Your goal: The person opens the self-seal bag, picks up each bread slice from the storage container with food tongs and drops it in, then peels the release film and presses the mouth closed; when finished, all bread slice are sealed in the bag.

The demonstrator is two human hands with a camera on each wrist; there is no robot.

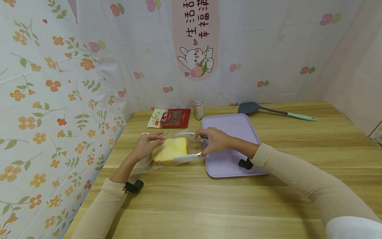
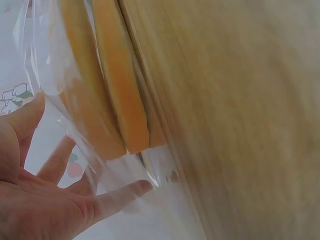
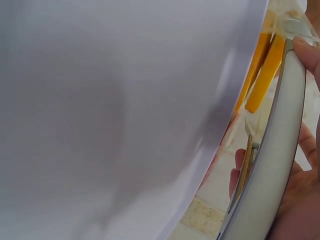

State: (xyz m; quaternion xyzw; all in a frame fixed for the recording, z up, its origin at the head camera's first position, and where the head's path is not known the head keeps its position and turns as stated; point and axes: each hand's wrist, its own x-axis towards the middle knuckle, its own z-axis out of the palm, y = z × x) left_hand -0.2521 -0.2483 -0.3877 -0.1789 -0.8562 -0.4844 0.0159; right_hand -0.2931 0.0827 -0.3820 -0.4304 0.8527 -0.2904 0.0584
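Observation:
A clear plastic bag (image 1: pixel 143 168) lies on the table with thick yellow slices, seemingly bread (image 1: pixel 168 149), inside. My left hand (image 1: pixel 147 146) holds the bag at its left side; in the left wrist view its thumb and fingers lie against the film beside the slices (image 2: pixel 122 80). At the bag's right end, my right hand (image 1: pixel 216 141) grips tongs (image 3: pixel 272 145) with pale arms, thumb on one arm and fingers at the other. The tongs' arms are spread and reach into the bag toward the slices. Their tips are hard to make out through the film.
A lilac tray (image 1: pixel 232 124) sits under my right forearm. Behind are a red spice packet (image 1: pixel 176 118), a small lidded glass jar (image 1: pixel 198 110), and a spatula (image 1: pixel 277 110) with a mint handle. A patterned cloth (image 1: pixel 149 66) hangs along the back and left.

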